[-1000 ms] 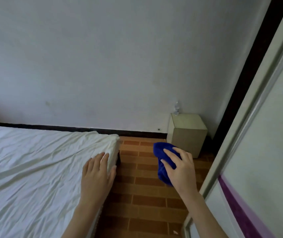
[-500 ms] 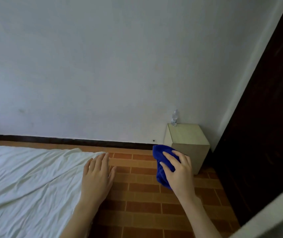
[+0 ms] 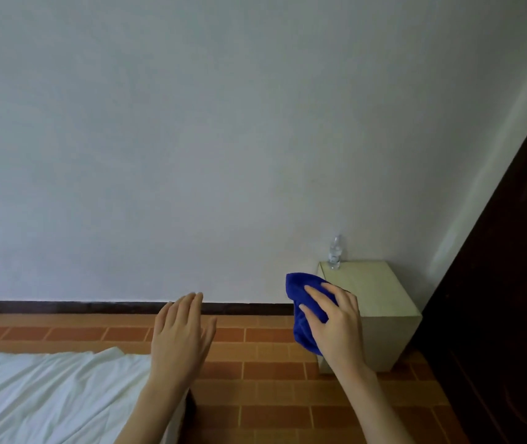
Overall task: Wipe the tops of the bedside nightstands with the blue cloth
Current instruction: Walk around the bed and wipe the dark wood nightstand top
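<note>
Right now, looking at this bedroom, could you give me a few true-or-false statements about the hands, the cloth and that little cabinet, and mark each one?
1. The right hand grips the blue cloth. True.
2. The nightstand top is bare. False: a clear plastic bottle stands at its back corner by the wall.
3. The left hand is open and holds nothing. True.
4. The floor is grey carpet. False: it is orange-brown brick-pattern tile.
5. The bed sheet is white and wrinkled. True.
</note>
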